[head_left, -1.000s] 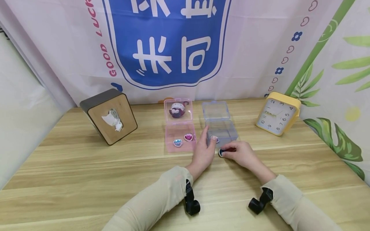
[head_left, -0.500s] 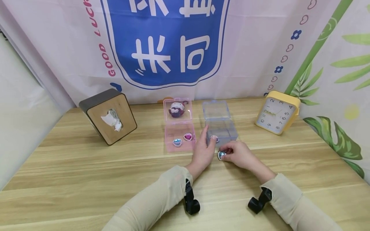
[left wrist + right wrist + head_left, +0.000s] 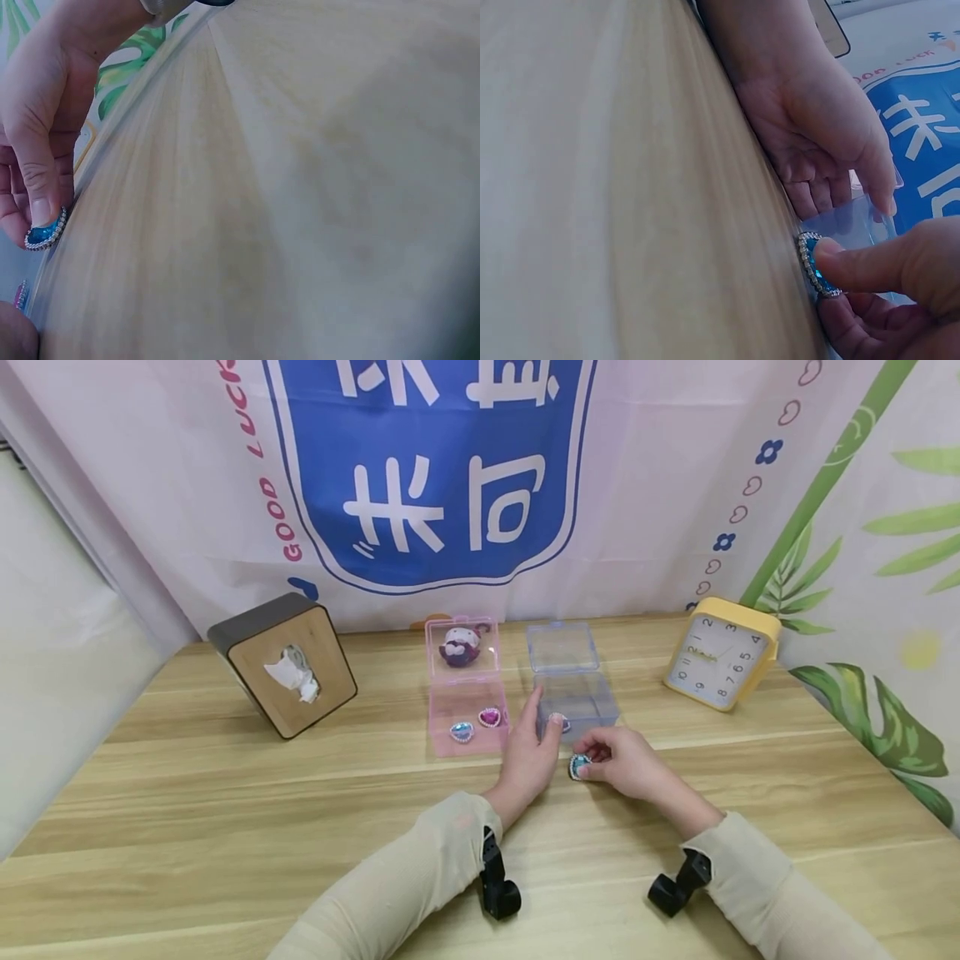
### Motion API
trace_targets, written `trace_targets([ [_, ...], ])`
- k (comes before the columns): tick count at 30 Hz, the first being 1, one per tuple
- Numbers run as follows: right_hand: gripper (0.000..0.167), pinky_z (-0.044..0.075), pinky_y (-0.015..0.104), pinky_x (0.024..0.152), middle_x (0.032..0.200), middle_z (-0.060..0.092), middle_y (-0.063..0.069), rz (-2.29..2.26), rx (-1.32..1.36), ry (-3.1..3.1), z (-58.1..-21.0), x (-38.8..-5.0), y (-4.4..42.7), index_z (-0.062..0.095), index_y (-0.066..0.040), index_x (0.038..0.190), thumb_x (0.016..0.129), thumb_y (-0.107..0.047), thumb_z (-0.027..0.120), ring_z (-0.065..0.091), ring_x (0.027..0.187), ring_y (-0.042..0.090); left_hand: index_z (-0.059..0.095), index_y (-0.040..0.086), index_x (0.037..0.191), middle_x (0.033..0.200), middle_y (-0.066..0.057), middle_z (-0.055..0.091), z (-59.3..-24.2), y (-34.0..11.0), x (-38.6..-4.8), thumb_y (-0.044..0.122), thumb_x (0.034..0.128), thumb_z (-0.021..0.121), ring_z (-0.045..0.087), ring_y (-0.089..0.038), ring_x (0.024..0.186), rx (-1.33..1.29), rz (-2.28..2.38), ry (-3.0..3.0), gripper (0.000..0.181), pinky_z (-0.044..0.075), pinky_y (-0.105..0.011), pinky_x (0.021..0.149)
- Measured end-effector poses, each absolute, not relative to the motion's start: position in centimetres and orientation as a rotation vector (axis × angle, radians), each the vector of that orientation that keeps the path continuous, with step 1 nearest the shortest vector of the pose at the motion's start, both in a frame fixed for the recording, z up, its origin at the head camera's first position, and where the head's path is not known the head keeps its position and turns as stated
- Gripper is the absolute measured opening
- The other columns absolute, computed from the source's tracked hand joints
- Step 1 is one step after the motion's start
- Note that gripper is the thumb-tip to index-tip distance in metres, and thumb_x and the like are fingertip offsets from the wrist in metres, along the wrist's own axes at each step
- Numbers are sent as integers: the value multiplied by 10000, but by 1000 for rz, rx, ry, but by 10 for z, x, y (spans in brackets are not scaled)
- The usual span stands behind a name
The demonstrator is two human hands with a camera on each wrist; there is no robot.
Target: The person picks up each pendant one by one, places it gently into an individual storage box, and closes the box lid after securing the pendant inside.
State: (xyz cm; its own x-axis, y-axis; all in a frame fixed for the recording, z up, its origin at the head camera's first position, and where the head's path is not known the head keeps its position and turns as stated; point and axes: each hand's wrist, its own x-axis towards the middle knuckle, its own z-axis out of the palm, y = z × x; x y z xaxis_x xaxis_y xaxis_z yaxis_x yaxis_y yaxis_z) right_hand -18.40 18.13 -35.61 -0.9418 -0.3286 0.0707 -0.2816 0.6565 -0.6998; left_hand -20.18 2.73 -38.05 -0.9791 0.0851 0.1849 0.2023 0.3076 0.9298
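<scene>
Between the thumb and fingers of my right hand (image 3: 626,762) is a blue gem (image 3: 579,767) with a silver beaded rim, held just in front of the clear blue box (image 3: 592,702). The right wrist view shows the gem (image 3: 811,262) tilted on edge near the tabletop. My left hand (image 3: 528,756) holds the left front corner of that box, thumb at the front and fingers along the side. Inside the box lies another beaded gem (image 3: 564,723), partly hidden by the left thumb. The box's lid (image 3: 562,647) is folded back.
Left of the blue box, an open pink box (image 3: 442,745) contains a light blue gem (image 3: 461,732) and a magenta gem (image 3: 490,717). A small doll figure (image 3: 460,647) is at its raised lid. A tissue box (image 3: 315,652) and a yellow clock (image 3: 720,656) stand at either side.
My right hand has turned the gem, so more of its blue face shows, and shifted it slightly toward me. The left hand has stayed at the box.
</scene>
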Motion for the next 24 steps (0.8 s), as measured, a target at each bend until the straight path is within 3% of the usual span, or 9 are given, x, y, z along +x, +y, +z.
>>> trace_targets([
  [8,143,486,233,684,826,625,75,-1301,-419,2674,-356,-185,192,655,31,932,793,4,665,545,769,145,282,172,1460,1470,-95,348,-381,28,-201,264,960,473,337,-302,1332,-277,-1781,-2463,543,272,-439,1114],
  [17,156,496,282,740,925,668,97,-1204,-382,2727,-343,-184,199,686,-3,974,841,-2,603,571,843,164,274,193,1464,1481,-79,330,-380,28,-201,258,959,473,320,-287,1343,-266,-1786,-2485,547,257,-422,1122],
  [24,146,521,245,656,905,683,118,-1225,-416,2753,-333,-184,200,692,8,963,848,-3,604,588,773,145,269,178,1465,1485,-76,323,-381,28,-201,248,959,472,315,-285,1345,-275,-1795,-2473,549,254,-418,1124],
])
